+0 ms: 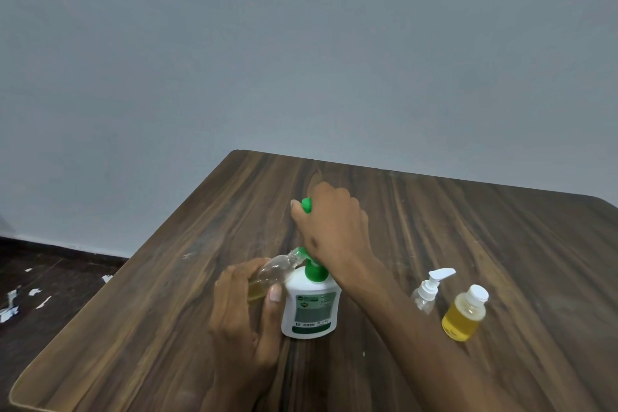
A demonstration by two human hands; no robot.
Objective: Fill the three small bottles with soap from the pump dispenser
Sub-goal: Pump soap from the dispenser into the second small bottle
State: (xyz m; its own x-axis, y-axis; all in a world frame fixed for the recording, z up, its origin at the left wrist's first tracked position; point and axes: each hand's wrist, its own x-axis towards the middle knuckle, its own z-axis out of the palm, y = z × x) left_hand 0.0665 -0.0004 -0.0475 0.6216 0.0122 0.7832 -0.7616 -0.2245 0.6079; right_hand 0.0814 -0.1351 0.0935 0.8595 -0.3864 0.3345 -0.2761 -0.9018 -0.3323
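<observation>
A white pump dispenser (pixel 311 308) with a green pump stands at the table's middle. My left hand (pixel 244 318) grips a small clear bottle (pixel 274 269), tilted with its mouth against the green spout (pixel 303 252). A little yellow soap lies at the bottle's lower end. My right hand (pixel 331 227) is a fist bearing down on the pump head. A small green cap (pixel 306 205) sticks out of that fist by the thumb. To the right stand a clear bottle with a white pump top (pixel 426 294) and a white-capped bottle of yellow soap (pixel 465 314).
The wooden table (pixel 468 227) ends at a grey wall behind and has a rounded left edge. Beyond that edge, bits of white paper (pixel 13 304) lie on the dark floor.
</observation>
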